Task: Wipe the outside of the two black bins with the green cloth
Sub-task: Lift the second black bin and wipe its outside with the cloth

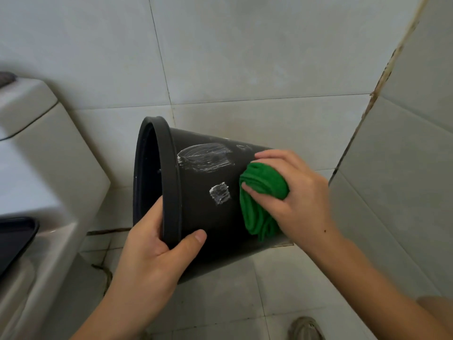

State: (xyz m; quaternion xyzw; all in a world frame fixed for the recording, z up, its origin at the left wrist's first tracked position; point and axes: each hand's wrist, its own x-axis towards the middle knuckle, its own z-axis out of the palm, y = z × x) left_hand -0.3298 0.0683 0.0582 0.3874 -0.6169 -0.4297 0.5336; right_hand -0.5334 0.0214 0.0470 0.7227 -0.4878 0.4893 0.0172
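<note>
One black bin [203, 212] is tipped on its side above the floor, its open mouth facing left. White scratchy patches mark its outer wall. My left hand [157, 249] grips the bin's rim at the lower edge, thumb on the outside, fingers inside. My right hand [291, 192] holds a bunched green cloth [259, 200] and presses it against the bin's side near the base. A second black bin is not in view.
A white toilet [49, 168] with its cistern stands at the left, with a dark seat edge [14, 236] below. Tiled walls close in behind and at the right. A shoe [306, 328] shows on the grey floor tiles at the bottom.
</note>
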